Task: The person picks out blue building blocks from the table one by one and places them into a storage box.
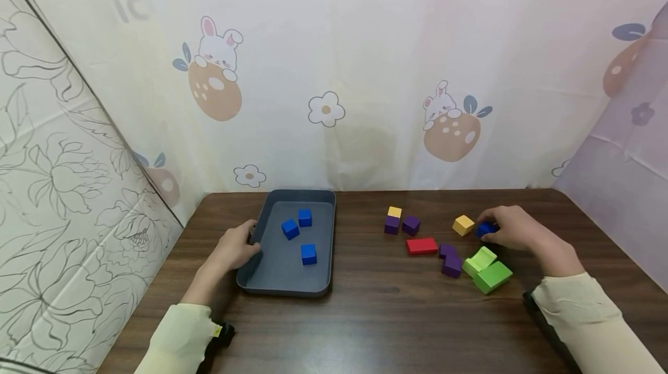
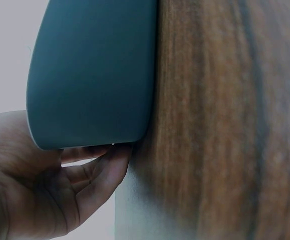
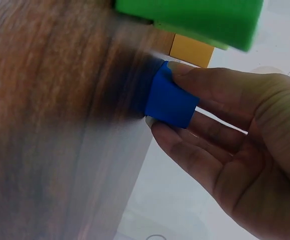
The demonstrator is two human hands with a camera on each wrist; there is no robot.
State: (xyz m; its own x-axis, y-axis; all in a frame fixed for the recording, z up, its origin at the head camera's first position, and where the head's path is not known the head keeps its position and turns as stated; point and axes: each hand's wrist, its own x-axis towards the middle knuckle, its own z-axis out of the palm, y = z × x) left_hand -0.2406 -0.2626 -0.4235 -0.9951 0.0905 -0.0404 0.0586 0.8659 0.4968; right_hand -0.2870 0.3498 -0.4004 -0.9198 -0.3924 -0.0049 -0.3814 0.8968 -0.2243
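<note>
At the left, my left hand (image 1: 236, 247) grips the left rim of a dark grey tray (image 1: 282, 276), its thumb over the edge. The left wrist view shows the fingers against the tray's outer wall (image 2: 92, 100). Inside the tray lie three blue cubes, one near the back (image 1: 305, 218), one left of it (image 1: 290, 229) and one further forward (image 1: 309, 254). My right hand (image 1: 516, 230) pinches another blue cube (image 3: 171, 100) between thumb and fingers, low over the table. Just left of those fingertips sits a yellow cube (image 1: 463, 225).
Nearer the front than the right hand lie two green blocks (image 1: 493, 277). Purple blocks (image 1: 452, 266), a red block (image 1: 422, 246) and a yellow block (image 1: 394, 212) touching a purple one (image 1: 392, 225) are spread between tray and hand. A printed curtain (image 1: 365, 148) hangs behind the table.
</note>
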